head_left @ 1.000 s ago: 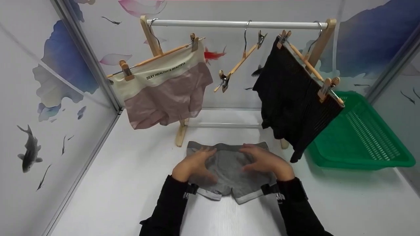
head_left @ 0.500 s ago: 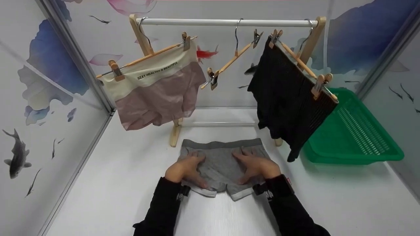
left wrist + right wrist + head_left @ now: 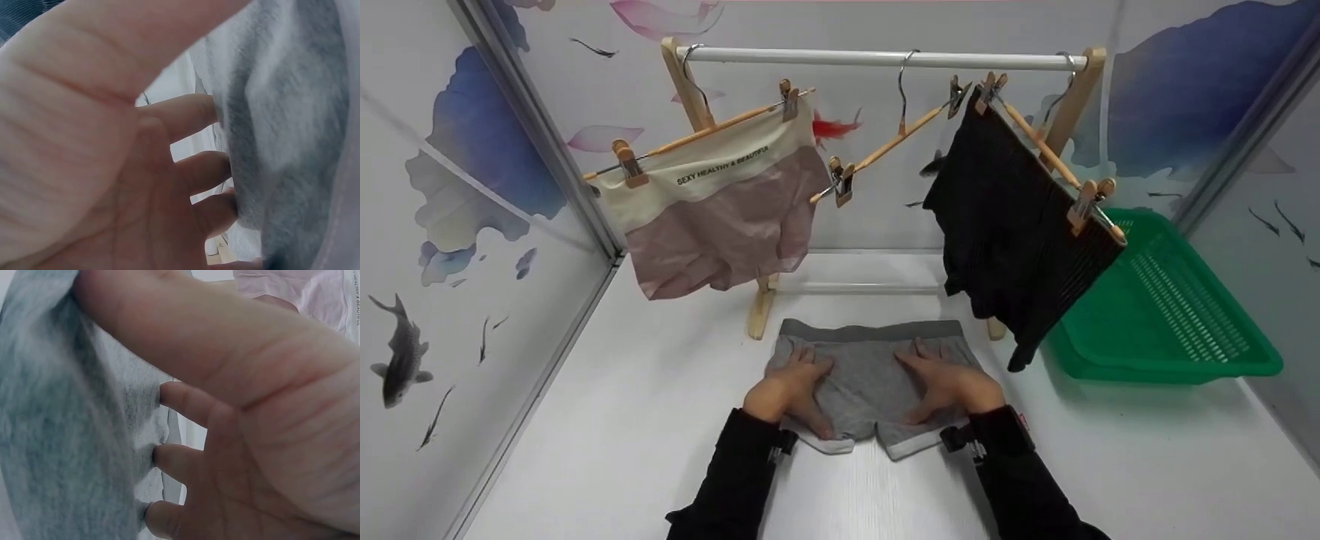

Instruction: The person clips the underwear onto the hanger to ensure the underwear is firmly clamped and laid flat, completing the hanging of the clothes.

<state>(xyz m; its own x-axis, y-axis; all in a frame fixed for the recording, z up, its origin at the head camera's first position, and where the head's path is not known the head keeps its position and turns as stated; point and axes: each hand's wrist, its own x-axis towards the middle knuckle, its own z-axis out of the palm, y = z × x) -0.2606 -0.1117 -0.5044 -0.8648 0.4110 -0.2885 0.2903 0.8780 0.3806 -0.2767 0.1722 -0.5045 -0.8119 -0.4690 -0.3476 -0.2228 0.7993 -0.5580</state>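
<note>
Grey boxer briefs [image 3: 870,375] lie spread on the white table, darker waistband away from me and pale leg hems towards me. My left hand [image 3: 793,390] rests on their left half, fingers spread and fingertips on the cloth. On the right half, my right hand [image 3: 949,382] presses in the same way, thumb apart from the fingers. Both wrist views show fingertips touching the grey fabric [image 3: 298,112], which bulges a little near the right thumb [image 3: 152,320].
Behind stands a rack with a white rail [image 3: 840,56]. On it hang pink underpants [image 3: 727,217], a bare clip hanger [image 3: 900,139] and a black ribbed garment [image 3: 1012,225]. A green basket [image 3: 1170,367] stands at the right.
Both hands have come down onto the grey boxer briefs and slid slightly towards me, then stayed nearly still. The head view has shifted a little.
</note>
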